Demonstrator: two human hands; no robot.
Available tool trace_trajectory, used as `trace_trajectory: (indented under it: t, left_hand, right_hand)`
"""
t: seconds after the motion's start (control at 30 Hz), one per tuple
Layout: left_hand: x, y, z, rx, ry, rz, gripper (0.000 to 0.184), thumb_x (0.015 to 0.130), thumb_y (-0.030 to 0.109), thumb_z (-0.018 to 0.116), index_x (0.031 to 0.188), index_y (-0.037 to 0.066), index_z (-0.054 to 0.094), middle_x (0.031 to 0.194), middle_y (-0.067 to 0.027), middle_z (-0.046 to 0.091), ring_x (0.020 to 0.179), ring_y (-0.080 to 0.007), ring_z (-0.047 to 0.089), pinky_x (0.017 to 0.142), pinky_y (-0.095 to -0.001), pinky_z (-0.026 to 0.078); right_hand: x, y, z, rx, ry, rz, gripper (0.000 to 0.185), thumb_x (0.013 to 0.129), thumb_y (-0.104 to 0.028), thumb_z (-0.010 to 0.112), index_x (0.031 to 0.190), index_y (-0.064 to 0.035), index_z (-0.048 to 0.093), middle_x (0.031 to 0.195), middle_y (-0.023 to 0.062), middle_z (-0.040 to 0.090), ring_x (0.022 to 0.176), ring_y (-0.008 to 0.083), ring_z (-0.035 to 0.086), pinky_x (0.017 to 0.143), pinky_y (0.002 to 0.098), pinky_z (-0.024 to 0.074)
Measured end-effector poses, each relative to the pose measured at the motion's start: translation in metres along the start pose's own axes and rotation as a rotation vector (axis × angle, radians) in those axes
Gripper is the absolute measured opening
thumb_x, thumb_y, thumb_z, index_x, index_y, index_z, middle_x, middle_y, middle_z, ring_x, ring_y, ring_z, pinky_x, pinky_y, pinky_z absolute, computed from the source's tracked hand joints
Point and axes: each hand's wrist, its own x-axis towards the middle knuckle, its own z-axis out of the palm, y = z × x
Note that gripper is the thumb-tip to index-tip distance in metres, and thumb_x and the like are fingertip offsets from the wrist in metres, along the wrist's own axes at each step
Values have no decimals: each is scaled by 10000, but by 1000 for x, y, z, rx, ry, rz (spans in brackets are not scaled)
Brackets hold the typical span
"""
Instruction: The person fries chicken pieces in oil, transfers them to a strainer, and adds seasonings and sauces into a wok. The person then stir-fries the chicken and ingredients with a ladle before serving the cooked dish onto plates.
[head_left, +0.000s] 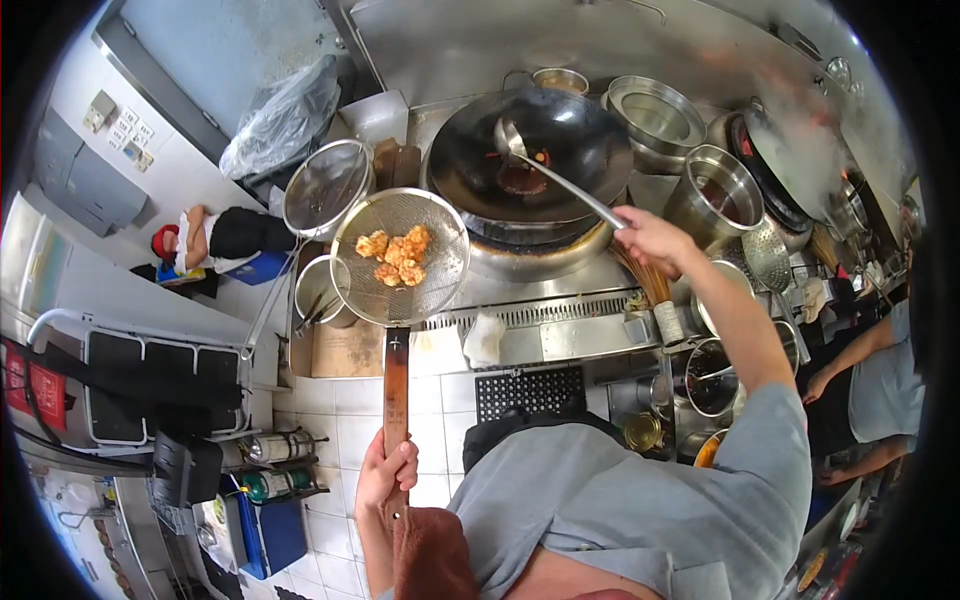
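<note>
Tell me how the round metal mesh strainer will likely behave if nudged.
The round metal mesh strainer probably feels head-heavy: the left hand holds its brown wooden handle near the far end. That handle looks solid, so little flex seems likely. The golden-brown fried pieces look loose, so they may slide if tipped.

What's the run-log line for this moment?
left grip: wooden-handled mesh strainer, bearing fried pieces | right grip: metal ladle, bowl over wok | wok: dark reddish liquid inside
</note>
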Motion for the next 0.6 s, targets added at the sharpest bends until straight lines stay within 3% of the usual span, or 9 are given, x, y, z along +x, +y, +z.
trace_trajectory:
  t: [0.07,0.13,0.17,0.33,0.43,0.53,0.6]
  left_hand:
    - [7,11,30,22,0,96,175,925,64,537,1065,60,432,715,-28,444,478,-69,352,392,-220,297]
    - [28,25,60,93,26,131,159,927,63,524,1056,54,431,677,-18,439,472,-71,358,389,-223,300]
    - [42,31,71,141,0,153,153,926,61,519,1049,51,429,667,-14,439,470,-72,364,388,-225,303]
    - [122,49,130,390,102,304,107,908,87,542,944,49,449,680,-13,471,473,-73,410,393,-238,356]
    - [184,37,116,601,172,414,118,900,91,551,934,25,459,707,-57,503,520,-131,467,457,-296,410]
    - [212,31,93,965,291,699,149,907,86,523,1010,79,417,684,-3,459,489,-66,425,382,-241,347]
    - [191,39,108,901,380,671,191,880,62,543,1023,-8,438,750,-147,524,683,-272,539,629,-398,437]
  right_hand:
    - [5,28,13,598,-96,-2,216,942,-174,524,1123,-61,483,717,42,510,562,119,493,458,266,413]
    - [0,41,28,829,-65,-20,158,951,-196,503,1033,-63,481,727,44,522,564,131,506,470,277,425]
    - [-4,44,34,889,-33,-34,148,952,-200,493,967,-55,468,726,45,521,559,127,500,472,274,426]
    - [-31,28,56,1094,89,-99,207,930,-199,547,1034,-28,496,764,39,525,533,90,497,420,246,425]
    - [-26,45,62,1070,64,-185,301,920,-181,574,1144,-5,474,779,30,531,566,100,526,439,261,450]
    - [-27,53,65,1116,51,-187,280,925,-172,563,1144,-19,479,766,26,529,566,104,521,441,269,452]
    - [-23,62,67,1101,27,-115,285,926,-170,559,1158,-27,476,761,25,528,561,107,518,445,273,454]
